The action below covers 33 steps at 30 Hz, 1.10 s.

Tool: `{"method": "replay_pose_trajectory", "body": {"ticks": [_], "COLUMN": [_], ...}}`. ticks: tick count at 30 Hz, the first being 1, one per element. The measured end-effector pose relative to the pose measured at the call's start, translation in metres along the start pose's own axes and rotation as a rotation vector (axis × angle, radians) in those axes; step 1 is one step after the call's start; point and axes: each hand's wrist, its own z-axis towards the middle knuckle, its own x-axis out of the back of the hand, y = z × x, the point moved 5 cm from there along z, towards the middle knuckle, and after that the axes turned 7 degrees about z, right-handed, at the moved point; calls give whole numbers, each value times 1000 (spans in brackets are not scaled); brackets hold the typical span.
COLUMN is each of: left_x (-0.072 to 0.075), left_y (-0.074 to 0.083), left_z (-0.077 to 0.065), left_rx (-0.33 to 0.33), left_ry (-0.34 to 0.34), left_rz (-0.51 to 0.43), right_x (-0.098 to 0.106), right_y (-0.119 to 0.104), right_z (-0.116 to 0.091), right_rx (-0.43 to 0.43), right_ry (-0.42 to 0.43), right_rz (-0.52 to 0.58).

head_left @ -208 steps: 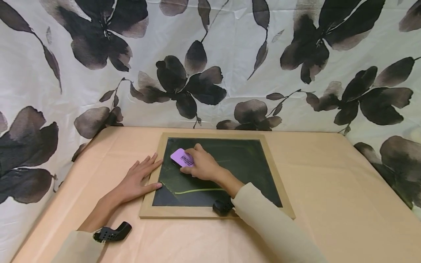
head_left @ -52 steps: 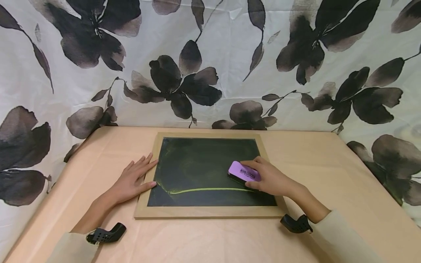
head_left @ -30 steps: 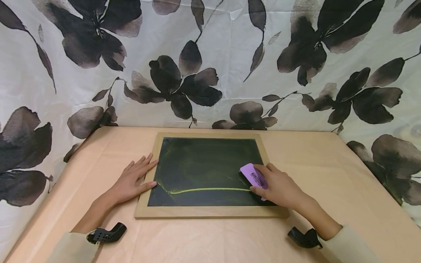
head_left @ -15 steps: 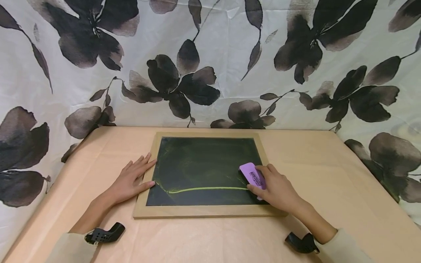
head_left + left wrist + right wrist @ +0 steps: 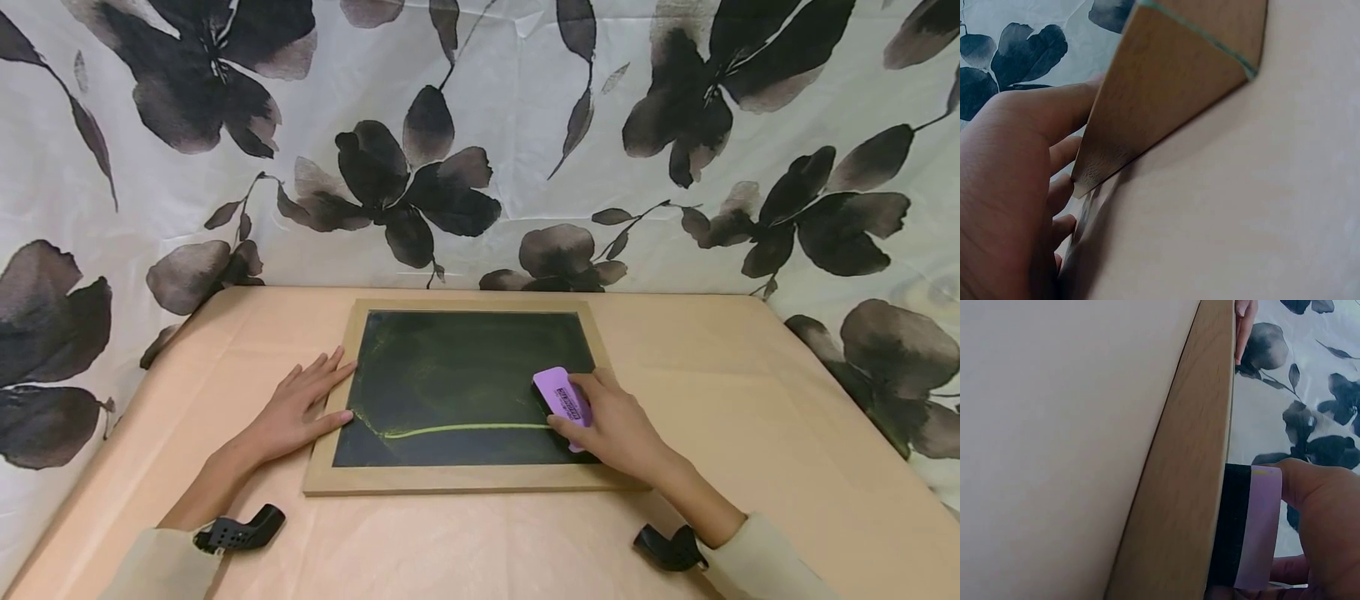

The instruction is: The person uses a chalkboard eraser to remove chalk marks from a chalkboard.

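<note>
A small chalkboard (image 5: 465,350) in a light wooden frame (image 5: 450,481) lies on the table, with a yellow chalk line (image 5: 465,427) across its lower part. My right hand (image 5: 622,425) grips a purple chalkboard eraser (image 5: 558,392) on the board's right side, thumb on the near edge. In the right wrist view the eraser's black felt (image 5: 1232,525) faces the board, behind the frame's edge. The right end of the line is hidden by eraser and hand. My left hand (image 5: 300,408) rests with spread, straight fingers on the left side of the frame.
A peach cloth (image 5: 712,400) covers the table around the board. Behind it hangs a white sheet with dark flowers (image 5: 420,192). Black wrist cameras sit on the left wrist (image 5: 240,529) and the right wrist (image 5: 670,547).
Since the earliest frame, the eraser has moved from the board's upper left to its right side, and a faint mid-board line is gone. Lately it shifted slightly left. The left hand stays on the frame.
</note>
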Motion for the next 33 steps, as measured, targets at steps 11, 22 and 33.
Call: {"method": "replay_pose_trajectory", "body": {"ticks": [11,22,33], "left_x": [2,3,2], "left_y": [0,1,2], "left_z": [1,1,1], "left_rx": [3,-1,-9], "left_ry": [4,5,10], "left_rz": [6,0,2], "right_x": [-18,-41,-65], "right_y": [-23,-57,-91], "right_z": [19,38,50], "right_rx": [11,8,47], "right_ry": [-55,-102,-149], "right_rz": [-33,4,29]}}
